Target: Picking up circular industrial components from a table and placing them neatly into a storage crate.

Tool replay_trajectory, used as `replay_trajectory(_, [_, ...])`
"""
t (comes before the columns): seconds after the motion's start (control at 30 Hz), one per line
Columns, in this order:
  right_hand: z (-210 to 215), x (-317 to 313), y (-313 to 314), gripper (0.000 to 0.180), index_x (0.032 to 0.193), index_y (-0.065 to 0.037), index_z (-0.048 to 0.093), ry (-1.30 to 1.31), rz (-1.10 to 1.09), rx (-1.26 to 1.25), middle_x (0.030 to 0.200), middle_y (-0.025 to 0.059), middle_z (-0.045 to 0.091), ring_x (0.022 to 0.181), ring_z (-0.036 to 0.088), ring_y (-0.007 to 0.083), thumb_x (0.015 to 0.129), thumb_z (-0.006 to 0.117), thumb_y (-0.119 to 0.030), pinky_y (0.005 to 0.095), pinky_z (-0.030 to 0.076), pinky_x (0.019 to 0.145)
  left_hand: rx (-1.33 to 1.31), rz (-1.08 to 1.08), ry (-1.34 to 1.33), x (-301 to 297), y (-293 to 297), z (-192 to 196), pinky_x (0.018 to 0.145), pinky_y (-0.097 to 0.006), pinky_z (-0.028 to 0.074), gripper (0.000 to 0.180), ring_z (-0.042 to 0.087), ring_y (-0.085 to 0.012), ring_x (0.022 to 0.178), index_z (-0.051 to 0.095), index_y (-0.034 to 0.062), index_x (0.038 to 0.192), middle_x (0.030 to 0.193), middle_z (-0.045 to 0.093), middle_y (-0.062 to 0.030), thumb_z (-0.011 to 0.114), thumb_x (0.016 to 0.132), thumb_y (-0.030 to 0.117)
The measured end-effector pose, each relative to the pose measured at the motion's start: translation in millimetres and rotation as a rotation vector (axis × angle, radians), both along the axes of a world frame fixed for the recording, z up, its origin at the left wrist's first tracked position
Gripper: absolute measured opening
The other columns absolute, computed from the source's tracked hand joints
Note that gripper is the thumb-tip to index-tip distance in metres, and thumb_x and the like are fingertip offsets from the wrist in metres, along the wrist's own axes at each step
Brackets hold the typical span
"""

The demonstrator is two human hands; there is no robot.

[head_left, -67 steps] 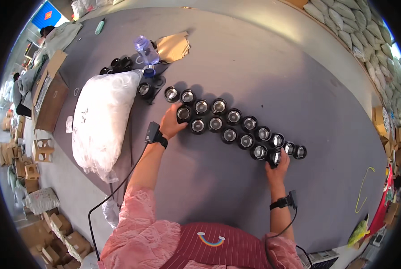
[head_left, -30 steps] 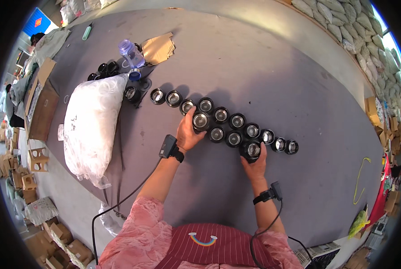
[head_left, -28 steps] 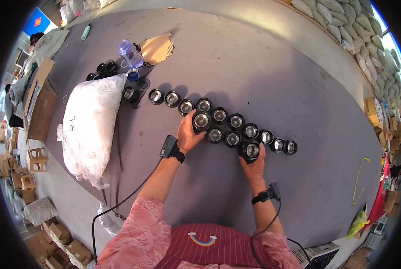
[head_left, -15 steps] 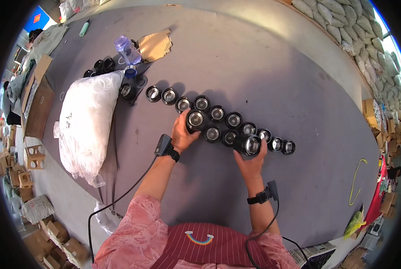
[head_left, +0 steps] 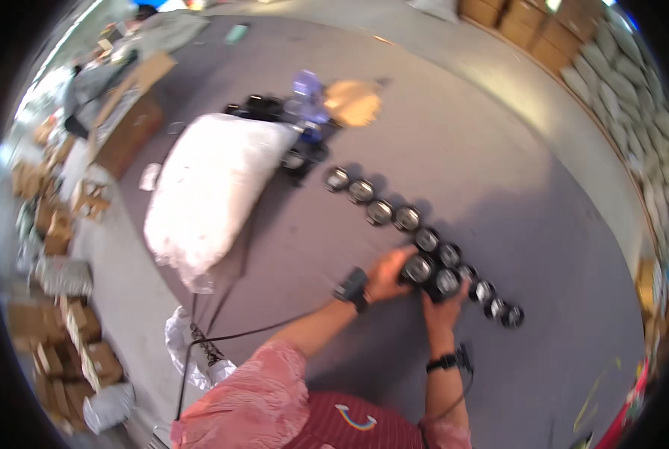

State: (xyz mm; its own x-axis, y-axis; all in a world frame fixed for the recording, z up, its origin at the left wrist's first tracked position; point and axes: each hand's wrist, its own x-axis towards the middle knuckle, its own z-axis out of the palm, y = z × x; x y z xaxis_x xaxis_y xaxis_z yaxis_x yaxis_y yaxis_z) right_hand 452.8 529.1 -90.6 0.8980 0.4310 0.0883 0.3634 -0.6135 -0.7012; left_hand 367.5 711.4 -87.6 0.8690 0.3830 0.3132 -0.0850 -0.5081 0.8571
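Across the grey table runs a slanting line of black round cup-like pieces with shiny silver insides. At the near side of that line, my left hand has its fingers closed about the side of one piece. My right hand grips the piece just right of it, thumb and fingers at its sides. These two held pieces sit side by side, close against the line. Motion blur hides whether they rest on the table. Both wrists wear black straps with small devices.
A stuffed white plastic bag lies to the left. Behind it are more black pieces, a purple-blue clear bottle and a piece of cardboard. An open carton stands at the far left. A cable trails from my left wrist.
The view has turned, shifting the scene right and down. My hands have come closer together, bringing the two held pieces from well apart to side by side.
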Motion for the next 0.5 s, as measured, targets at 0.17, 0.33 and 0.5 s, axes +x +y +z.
replay_trajectory(0.17, [-23.1,-2.0,-14.8,0.095,0.139,0.003,0.029,-0.040,0.024,0.217,0.132,0.0239,0.046,0.124,0.048,0.0376,0.064,0.085,-0.015,0.0446,0.038,0.106,-0.042,0.031,0.082,-4.2,-8.6,-1.7,0.106,-0.046,0.041,0.092,0.048,-0.0374,0.126,0.039,0.0081,0.141,0.133,0.052,-0.0180,0.085,0.061,0.015])
replay_trajectory(0.33, [-18.3,-23.4,-41.7,0.096,0.137,0.002,0.027,-0.066,0.001,0.124,0.129,0.0242,0.049,0.121,0.052,0.0369,0.063,0.085,-0.015,0.0444,0.041,0.104,0.049,0.153,0.125,-4.0,-11.6,-10.4,0.108,-0.047,0.037,0.086,0.047,-0.0350,0.127,0.042,0.0092,0.137,0.131,0.052,-0.0168,0.084,0.062,0.018])
replay_trajectory(0.5, [-2.3,-41.0,-64.8,0.092,0.136,0.003,0.031,-0.008,-0.134,0.069,0.128,0.0230,0.052,0.117,0.056,0.0354,0.063,0.085,-0.014,0.0455,0.044,0.100,0.041,0.127,0.136,-18.5,-22.6,-20.0,0.112,-0.054,0.028,0.074,0.050,-0.0318,0.124,0.048,0.0113,0.129,0.122,0.057,-0.0123,0.081,0.063,0.020])
